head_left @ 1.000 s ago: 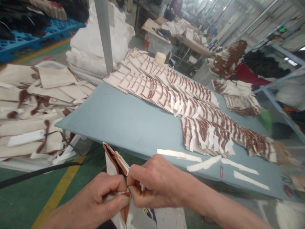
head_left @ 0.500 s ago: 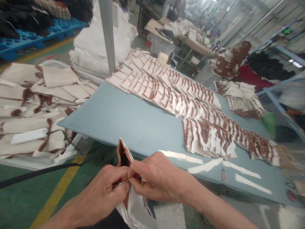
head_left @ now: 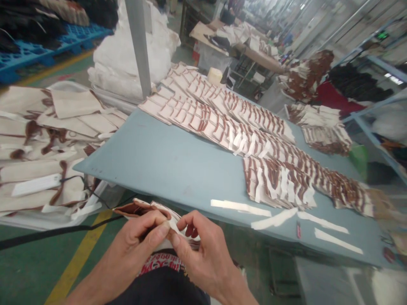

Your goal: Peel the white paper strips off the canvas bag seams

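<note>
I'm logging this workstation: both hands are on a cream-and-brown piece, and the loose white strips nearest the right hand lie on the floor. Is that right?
The strips' place is wrong: in the head view, the loose white strips lie on the blue-grey table.

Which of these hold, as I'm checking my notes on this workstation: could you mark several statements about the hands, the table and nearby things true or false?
1. The left hand and right hand both touch one cream-and-brown piece. True.
2. A small pink object lies on the blue-grey table, near loose white strips. True.
3. The right hand rests flat on the table. False: it is at the cream-and-brown piece, in front of the table.
4. The table top is bright red. False: it is blue-grey.
5. A heap of similar pieces lies left of the table in the picture. True.
</note>
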A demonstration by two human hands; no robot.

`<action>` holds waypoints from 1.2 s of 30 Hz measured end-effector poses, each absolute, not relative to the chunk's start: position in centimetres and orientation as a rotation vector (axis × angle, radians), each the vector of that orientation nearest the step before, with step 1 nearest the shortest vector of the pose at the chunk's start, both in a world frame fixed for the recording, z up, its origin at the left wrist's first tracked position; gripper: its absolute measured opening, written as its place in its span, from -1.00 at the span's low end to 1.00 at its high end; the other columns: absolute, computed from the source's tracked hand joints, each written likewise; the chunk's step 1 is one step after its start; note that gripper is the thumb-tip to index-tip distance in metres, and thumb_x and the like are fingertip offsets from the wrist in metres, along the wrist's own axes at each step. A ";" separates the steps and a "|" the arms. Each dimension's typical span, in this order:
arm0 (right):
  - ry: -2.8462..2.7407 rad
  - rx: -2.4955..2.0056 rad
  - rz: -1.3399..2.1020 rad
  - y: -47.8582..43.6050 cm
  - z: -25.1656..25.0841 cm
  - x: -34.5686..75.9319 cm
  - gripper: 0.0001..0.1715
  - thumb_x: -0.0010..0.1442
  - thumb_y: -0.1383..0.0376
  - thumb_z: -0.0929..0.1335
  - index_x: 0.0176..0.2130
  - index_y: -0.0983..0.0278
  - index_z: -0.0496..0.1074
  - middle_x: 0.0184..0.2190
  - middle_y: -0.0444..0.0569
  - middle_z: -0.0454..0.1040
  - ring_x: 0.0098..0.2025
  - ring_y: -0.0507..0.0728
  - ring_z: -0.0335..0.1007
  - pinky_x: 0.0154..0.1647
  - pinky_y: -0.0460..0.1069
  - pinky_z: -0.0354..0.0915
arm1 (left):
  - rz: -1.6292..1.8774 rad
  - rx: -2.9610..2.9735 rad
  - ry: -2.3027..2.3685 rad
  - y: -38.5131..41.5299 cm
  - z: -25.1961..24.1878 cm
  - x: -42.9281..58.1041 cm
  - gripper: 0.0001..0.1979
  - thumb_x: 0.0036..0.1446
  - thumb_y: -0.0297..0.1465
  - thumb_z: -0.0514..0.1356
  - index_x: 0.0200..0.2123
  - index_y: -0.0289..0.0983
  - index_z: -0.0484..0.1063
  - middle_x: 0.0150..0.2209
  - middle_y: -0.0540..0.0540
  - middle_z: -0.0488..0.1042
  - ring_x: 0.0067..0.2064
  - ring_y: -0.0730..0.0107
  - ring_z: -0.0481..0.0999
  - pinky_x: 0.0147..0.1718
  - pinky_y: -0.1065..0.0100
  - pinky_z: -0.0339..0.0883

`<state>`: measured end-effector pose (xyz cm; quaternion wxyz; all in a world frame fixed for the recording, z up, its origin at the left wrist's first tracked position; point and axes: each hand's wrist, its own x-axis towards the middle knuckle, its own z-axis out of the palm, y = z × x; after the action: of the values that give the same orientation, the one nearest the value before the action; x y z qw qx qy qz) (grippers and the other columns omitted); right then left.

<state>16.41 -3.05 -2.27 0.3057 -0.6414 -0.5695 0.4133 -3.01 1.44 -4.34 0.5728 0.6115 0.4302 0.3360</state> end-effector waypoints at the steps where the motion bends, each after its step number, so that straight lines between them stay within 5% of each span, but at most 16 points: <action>1: -1.487 -1.719 1.091 -3.2 -2.5 16.0 -0.70 0.38 0.06 0.45 -0.27 0.21 0.53 -0.43 -0.18 0.45 -0.41 0.06 0.35 -0.39 -0.04 0.15 | 0.794 1.445 1.016 1.3 -4.3 -2.8 -0.63 0.47 -0.24 0.20 -0.43 -0.18 0.56 -0.43 0.07 0.55 -0.42 0.42 0.50 -0.42 0.53 0.38; 6: -1.351 -1.795 1.254 -3.6 -3.7 15.4 -0.84 0.29 0.17 0.40 -0.28 0.20 0.43 -0.45 -0.21 0.39 -0.41 0.06 0.33 -0.37 -0.06 0.18 | 0.842 1.415 1.080 0.1 -5.2 -1.9 -0.61 0.47 -0.24 0.16 -0.44 -0.20 0.50 -0.50 0.08 0.46 -0.48 0.42 0.46 -0.47 0.51 0.36; 14: -1.310 -1.873 1.194 -6.4 -5.5 16.1 -0.59 0.35 0.01 0.41 -0.41 0.17 0.33 -0.52 -0.20 0.37 -0.44 0.08 0.33 -0.36 -0.04 0.17 | 0.746 1.460 1.040 -1.3 -6.7 -0.6 -0.60 0.49 -0.24 0.08 -0.46 -0.18 0.38 -0.51 0.08 0.40 -0.50 0.42 0.39 -0.51 0.47 0.27; 22: -1.175 -1.923 1.197 -9.1 -7.9 14.1 -0.53 0.33 0.08 0.42 -0.49 0.16 0.20 -0.52 -0.20 0.34 -0.39 0.10 0.31 -0.35 -0.03 0.16 | 0.715 1.510 1.125 -2.2 -8.8 0.3 -0.59 0.36 -0.20 0.10 -0.56 -0.15 0.21 -0.61 0.11 0.25 -0.58 0.45 0.26 -0.59 0.45 0.14; 29: -1.159 -1.892 1.099 -8.5 -8.1 15.9 -0.54 0.37 0.10 0.36 -0.48 0.15 0.15 -0.55 -0.21 0.30 -0.46 0.07 0.24 -0.39 -0.02 0.10 | 0.474 1.213 1.065 -1.2 -9.4 1.6 -0.45 0.35 0.13 0.14 -0.45 -0.19 0.37 -0.50 0.06 0.33 -0.48 0.36 0.32 -0.50 0.40 0.29; 36: -1.353 -1.902 1.132 -8.7 -10.3 20.9 -0.56 0.41 0.03 0.32 -0.44 0.17 0.29 -0.49 -0.19 0.43 -0.41 0.07 0.38 -0.32 -0.06 0.28 | 0.381 1.385 0.942 -1.2 -11.2 2.6 -0.50 0.48 0.01 0.10 -0.38 -0.21 0.49 -0.41 0.01 0.48 -0.35 0.29 0.43 -0.35 0.38 0.31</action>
<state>20.91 -8.69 -10.33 0.2702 -0.7059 -0.5021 0.4202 2.56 -1.17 -11.20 0.6533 0.6104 0.4152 0.1681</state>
